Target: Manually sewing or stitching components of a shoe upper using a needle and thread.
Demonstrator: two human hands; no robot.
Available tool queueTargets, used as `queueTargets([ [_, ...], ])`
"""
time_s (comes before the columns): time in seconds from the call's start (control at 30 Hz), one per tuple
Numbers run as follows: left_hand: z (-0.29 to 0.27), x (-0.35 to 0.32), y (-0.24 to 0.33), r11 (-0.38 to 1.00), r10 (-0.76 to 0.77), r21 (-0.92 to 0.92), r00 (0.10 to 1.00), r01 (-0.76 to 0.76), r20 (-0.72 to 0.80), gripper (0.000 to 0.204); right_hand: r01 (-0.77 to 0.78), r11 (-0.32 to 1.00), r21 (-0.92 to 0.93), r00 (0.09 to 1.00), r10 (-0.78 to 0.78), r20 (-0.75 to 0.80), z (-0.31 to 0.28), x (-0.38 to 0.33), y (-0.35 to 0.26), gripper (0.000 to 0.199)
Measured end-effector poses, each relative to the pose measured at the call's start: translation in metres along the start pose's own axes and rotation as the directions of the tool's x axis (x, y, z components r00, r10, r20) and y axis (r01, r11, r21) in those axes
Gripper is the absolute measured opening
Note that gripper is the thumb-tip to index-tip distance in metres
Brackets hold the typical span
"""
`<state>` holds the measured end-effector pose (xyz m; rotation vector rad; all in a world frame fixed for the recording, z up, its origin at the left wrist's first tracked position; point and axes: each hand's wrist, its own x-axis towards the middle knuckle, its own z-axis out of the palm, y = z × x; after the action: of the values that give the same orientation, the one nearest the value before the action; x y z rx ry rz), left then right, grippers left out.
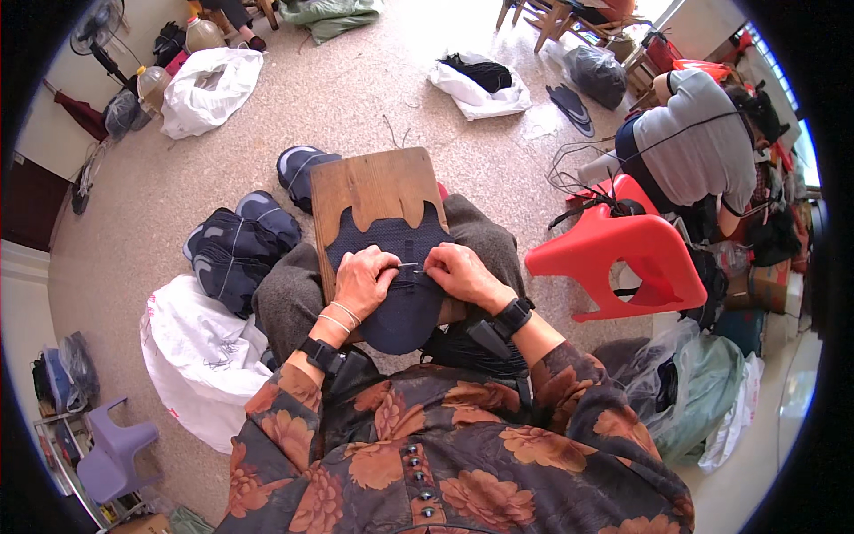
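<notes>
Navy mesh upper (391,267) flat on a wooden board (369,191) across the lap | left hand (363,280) closed, pinning the cloth; right hand (458,271) pinching a thin needle (411,264) between them | step: mid-stitch, seemingly | next: a steady pull, cloth kept taut | finished uppers (236,249) left; red stool (623,258) right

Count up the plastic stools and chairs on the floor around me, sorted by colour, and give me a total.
Red plastic stool: 1
Purple plastic chair: 1
Total: 2
</notes>
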<state>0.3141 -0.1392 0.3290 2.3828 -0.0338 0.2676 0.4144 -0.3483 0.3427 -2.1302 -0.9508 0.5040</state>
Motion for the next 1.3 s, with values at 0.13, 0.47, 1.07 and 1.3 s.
queueTargets([
  [0.13,0.004,-0.002,0.003,0.999,0.011,0.047,1.0,-0.01,-0.004,0.012,0.038,0.998,-0.053,0.999,-0.039,-0.014,0.003,0.0,0.002,0.007],
  [0.47,0.007,-0.003,0.001,1.0,-0.003,0.029,1.0,0.004,-0.015,0.015,0.107,0.993,-0.047,0.993,-0.109,-0.036,0.014,0.007,-0.006,0.007],
  [1.07,0.005,-0.006,0.001,0.996,-0.084,-0.013,0.996,0.084,-0.002,0.017,0.031,0.984,-0.174,0.959,-0.078,-0.273,0.033,-0.014,-0.018,0.006],
  [1.3,0.007,-0.004,0.0,0.996,-0.084,-0.037,0.996,0.083,-0.026,0.017,0.014,0.961,-0.277,0.947,-0.101,-0.304,0.044,-0.008,-0.018,0.006],
])
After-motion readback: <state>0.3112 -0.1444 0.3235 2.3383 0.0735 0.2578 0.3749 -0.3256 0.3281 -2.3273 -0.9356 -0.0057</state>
